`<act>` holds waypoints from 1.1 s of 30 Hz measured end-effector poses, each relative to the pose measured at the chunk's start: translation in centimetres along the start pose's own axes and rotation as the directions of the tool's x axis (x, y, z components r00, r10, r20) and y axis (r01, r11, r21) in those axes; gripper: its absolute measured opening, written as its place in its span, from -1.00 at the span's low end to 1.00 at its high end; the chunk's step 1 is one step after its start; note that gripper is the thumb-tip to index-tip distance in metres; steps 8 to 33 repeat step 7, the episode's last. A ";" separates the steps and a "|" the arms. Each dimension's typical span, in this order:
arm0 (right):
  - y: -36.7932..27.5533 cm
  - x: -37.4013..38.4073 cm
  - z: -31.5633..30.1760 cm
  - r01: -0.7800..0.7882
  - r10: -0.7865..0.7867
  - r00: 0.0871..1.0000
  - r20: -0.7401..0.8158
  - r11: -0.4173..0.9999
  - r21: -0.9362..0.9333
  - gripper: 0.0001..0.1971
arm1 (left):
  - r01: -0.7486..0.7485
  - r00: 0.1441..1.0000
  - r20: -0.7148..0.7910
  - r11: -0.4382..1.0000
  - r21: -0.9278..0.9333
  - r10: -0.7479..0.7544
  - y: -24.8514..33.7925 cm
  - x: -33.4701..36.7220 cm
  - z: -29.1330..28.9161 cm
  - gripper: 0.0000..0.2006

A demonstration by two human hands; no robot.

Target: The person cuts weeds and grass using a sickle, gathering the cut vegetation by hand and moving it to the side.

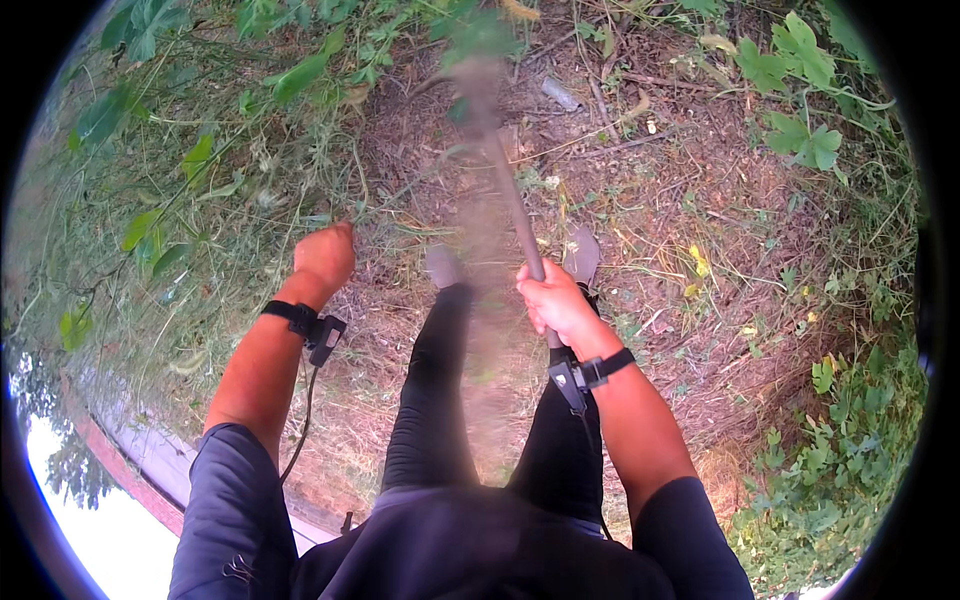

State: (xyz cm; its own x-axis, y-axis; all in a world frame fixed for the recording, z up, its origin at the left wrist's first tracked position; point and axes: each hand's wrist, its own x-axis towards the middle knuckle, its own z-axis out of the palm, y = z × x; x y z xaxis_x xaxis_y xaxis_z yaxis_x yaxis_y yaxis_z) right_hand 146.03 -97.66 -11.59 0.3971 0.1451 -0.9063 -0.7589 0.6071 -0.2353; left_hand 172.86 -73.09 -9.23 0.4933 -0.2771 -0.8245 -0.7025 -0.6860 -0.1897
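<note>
My right hand point(556, 303) grips the lower end of a long wooden stick point(510, 195) that reaches forward and up over the ground. Motion blur smears the stick's far end and a second faint streak runs down between my legs. My left hand point(324, 256) is curled into a fist out to the left, apart from the stick and holding nothing. Both wrists wear black straps with small devices. My legs in black trousers and my two shoes point(583, 254) stand on dry grass below the stick.
Dry brown grass and twigs point(660, 180) cover the ground ahead. Green leafy weeds point(800, 60) grow at the top right, along the left point(150, 230) and lower right. A red and grey kerb point(130, 465) curves at the lower left.
</note>
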 end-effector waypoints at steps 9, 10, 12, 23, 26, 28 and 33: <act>1.7 7.7 5.8 0.086 -0.048 0.990 0.136 0.955 -0.285 -0.73 | -0.059 0.998 -0.014 0.997 0.044 0.060 -0.8 -0.4 -0.3 -0.84; 1.7 7.7 5.8 0.086 -0.048 0.990 0.136 0.955 -0.285 -0.73 | -0.059 0.998 -0.014 0.997 0.044 0.060 -0.8 -0.4 -0.3 -0.84; 1.7 7.7 5.8 0.086 -0.048 0.990 0.136 0.955 -0.285 -0.73 | -0.059 0.998 -0.014 0.997 0.044 0.060 -0.8 -0.4 -0.3 -0.84; 1.7 7.7 5.8 0.086 -0.048 0.990 0.136 0.955 -0.285 -0.73 | -0.059 0.998 -0.014 0.997 0.044 0.060 -0.8 -0.4 -0.3 -0.84; 1.7 7.7 5.8 0.086 -0.048 0.990 0.136 0.955 -0.285 -0.73 | -0.059 0.998 -0.014 0.997 0.044 0.060 -0.8 -0.4 -0.3 -0.84; 1.7 7.7 5.8 0.086 -0.048 0.990 0.136 0.955 -0.285 -0.73 | -0.059 0.998 -0.014 0.997 0.044 0.060 -0.8 -0.4 -0.3 -0.84; 1.7 7.7 5.8 0.086 -0.048 0.990 0.136 0.955 -0.285 -0.73 | -0.059 0.998 -0.014 0.997 0.044 0.060 -0.8 -0.4 -0.3 -0.84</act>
